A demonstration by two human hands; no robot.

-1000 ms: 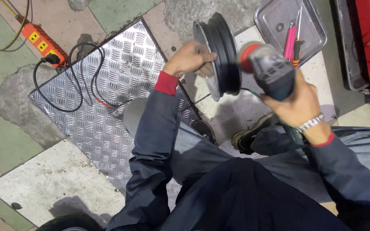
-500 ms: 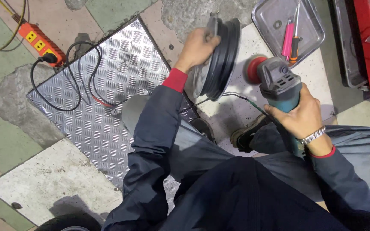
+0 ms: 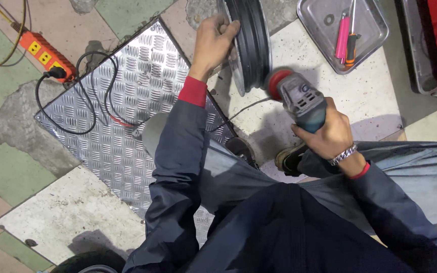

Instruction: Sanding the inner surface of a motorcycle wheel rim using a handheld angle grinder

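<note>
Gripping the near edge of the dark wheel rim (image 3: 249, 43), the left hand (image 3: 213, 43) holds it upright on its edge, fingers curled over the lip. Half a second ago the angle grinder (image 3: 299, 101) hung clear to the rim's right; now its red disc touches the rim's lower right side. The right hand (image 3: 330, 134) is closed around the grinder's body. Right of the rim lies a metal tray (image 3: 370, 38) of screwdrivers; the checker plate (image 3: 127, 101) lies to its left.

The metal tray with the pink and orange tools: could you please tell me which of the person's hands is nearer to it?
Right. The right hand grips the angle grinder below the metal tray; the left hand holds the wheel rim, farther left.
</note>
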